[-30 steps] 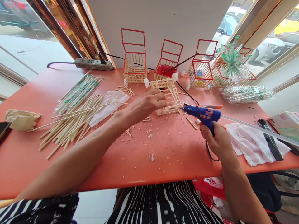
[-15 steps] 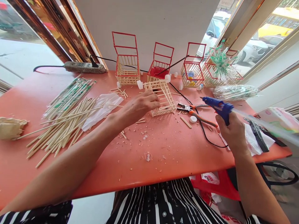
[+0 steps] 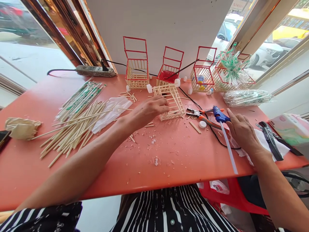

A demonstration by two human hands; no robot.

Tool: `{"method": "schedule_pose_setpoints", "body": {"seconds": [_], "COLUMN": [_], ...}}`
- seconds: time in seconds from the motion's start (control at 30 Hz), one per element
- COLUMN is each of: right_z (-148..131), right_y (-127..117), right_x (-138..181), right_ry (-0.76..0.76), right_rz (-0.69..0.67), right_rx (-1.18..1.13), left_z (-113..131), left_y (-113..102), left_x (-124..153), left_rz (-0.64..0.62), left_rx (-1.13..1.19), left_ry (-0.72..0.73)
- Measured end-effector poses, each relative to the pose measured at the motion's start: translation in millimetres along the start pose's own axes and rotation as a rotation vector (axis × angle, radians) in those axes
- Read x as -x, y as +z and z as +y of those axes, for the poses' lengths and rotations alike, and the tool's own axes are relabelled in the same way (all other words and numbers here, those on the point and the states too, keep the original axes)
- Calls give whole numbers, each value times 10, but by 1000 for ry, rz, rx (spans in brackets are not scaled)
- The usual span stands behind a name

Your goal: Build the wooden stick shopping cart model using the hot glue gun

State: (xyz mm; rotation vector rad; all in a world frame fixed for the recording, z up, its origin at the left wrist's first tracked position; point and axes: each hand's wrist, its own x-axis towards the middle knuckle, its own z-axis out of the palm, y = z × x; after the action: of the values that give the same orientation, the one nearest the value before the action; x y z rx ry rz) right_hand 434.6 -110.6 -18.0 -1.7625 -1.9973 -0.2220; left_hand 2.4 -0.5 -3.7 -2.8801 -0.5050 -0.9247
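My left hand (image 3: 150,109) is closed on the side of a small wooden stick cart (image 3: 170,101) that lies tipped on the red table (image 3: 149,161), its white wheels toward the back. My right hand (image 3: 242,130) rests on the table at the right, fingers still around the handle of a blue glue gun (image 3: 219,115). The gun stands on the table, nozzle up, with a clear glue stick (image 3: 229,148) trailing toward me. Orange-handled pliers (image 3: 202,116) and a white cap (image 3: 202,124) lie between the cart and the gun.
A pile of wooden sticks (image 3: 72,129) and wrapped chopsticks (image 3: 79,98) lies at the left. Three finished carts with red frames (image 3: 136,64) stand along the back wall, beside a power strip (image 3: 96,71). A white cloth (image 3: 265,141), black scissors (image 3: 270,138) and a tissue pack (image 3: 289,129) sit at the right.
My right hand swung the glue gun away from the cart to the right and lowered it onto the table. My left hand kept its hold on the cart.
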Motion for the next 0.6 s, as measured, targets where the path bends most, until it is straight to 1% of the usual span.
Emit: {"method": "schedule_pose_setpoints", "body": {"seconds": [0.17,0.23,0.3,0.33,0.43,0.47,0.5,0.6], "right_z": [25,-20,-143,-241,-664,-829,-994,-1420], "right_y": [-70,-174,-316,-386,-500,-490,-453,-229], "right_x": [31,-5,-114,-199,-551,-686,-822,-1180], "right_ry": [12,24,43,54,73,59,22,-97], "right_rz": [-102,-90,-22,38,42,29,-22,-120], "right_rx": [0,6,16,9,-26,-54,-99,-165], "left_z": [5,-6,-27,-39,-61,-60,-55,-30], "left_y": [-16,3,35,53,86,86,81,52], "left_x": [5,8,16,21,38,42,45,43], "left_rz": [7,2,14,22,29,24,18,-1], "left_rx": [2,-2,-6,-6,-6,-7,-8,-13], "left_ry": [23,19,23,28,26,19,14,11]}}
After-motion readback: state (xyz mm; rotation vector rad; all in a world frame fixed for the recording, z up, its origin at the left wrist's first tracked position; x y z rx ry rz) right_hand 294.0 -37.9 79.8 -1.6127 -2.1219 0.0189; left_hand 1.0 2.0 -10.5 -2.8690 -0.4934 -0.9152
